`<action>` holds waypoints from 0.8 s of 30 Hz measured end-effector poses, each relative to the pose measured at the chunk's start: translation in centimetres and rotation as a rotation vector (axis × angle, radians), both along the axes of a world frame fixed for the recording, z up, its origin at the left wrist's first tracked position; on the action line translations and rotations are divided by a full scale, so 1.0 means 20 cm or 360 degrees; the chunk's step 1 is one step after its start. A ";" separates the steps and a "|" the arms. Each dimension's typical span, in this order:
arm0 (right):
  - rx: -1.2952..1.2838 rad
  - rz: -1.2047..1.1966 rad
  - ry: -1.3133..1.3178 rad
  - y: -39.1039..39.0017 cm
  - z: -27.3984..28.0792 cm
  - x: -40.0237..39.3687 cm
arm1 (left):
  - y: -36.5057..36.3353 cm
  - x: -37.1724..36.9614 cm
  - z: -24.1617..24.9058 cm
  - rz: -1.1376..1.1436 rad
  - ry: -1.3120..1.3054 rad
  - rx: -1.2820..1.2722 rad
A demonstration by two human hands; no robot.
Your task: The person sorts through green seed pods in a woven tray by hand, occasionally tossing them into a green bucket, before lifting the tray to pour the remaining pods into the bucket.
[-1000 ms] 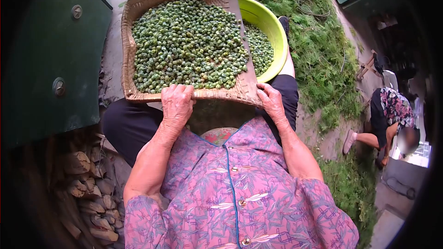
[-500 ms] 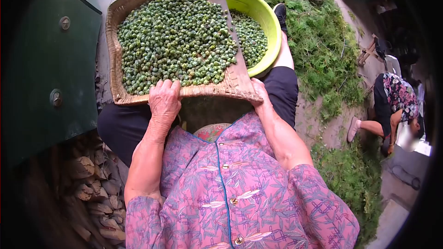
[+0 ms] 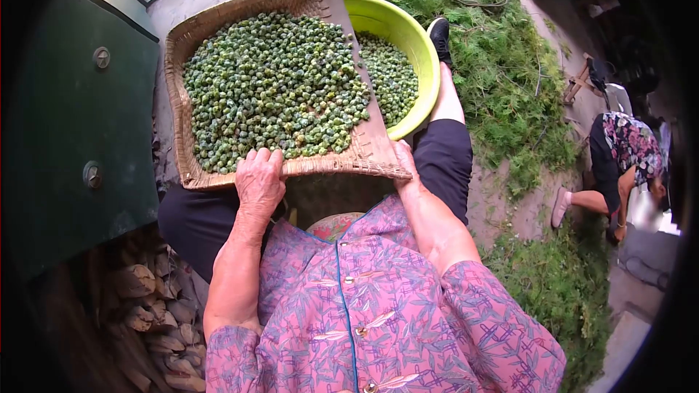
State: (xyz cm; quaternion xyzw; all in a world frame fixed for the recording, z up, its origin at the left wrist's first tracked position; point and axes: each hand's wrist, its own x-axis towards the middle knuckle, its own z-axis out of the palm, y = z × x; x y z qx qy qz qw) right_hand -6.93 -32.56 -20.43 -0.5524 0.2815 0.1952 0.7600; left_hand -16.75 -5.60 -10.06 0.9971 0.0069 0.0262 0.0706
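Note:
A woven winnowing basket (image 3: 177, 113) holds a heap of small green cones (image 3: 269, 87). My left hand (image 3: 260, 180) is closed over its near rim, fingers on top. At the basket's right near corner, my right hand (image 3: 406, 167) grips the edge, its fingers partly hidden. The basket's flat right edge overlaps a lime-green basin (image 3: 426, 54), which stands at my right leg. More green cones (image 3: 389, 76) fill the bottom of the basin. A few cones lie near the basket's flat right edge.
Cut green branches (image 3: 495, 65) cover the ground at the right. A person (image 3: 626, 153) bends down at the far right. A dark green metal door (image 3: 87, 116) stands at the left, with split firewood (image 3: 156, 320) below it. A wooden stool (image 3: 580, 81) lies beyond the branches.
The basket, the basin and both hands sit slightly lower in the view. Both hands keep their hold, and the cones remain heaped in the basket.

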 end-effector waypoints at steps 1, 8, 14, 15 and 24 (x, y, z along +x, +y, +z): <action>0.0169 -0.0067 -0.0110 0.00 -0.01 -0.04 | 0.00 0.00 0.00 0.0003 0.0016 -0.0005; 0.0248 -0.0314 0.0176 0.00 -0.56 -0.33 | 0.00 0.01 0.00 -0.0012 0.0035 -0.0030; -0.0296 -0.0197 0.0540 0.13 -0.32 -0.40 | 0.02 0.01 -0.01 0.0011 0.0057 -0.0042; -0.0246 -0.0192 0.0521 0.13 -0.34 -0.40 | 0.02 0.01 -0.01 -0.0024 0.0066 -0.0030; -0.0456 -0.0002 0.0521 0.07 -0.29 -0.38 | 0.09 0.01 -0.02 -0.0207 0.0005 -0.0047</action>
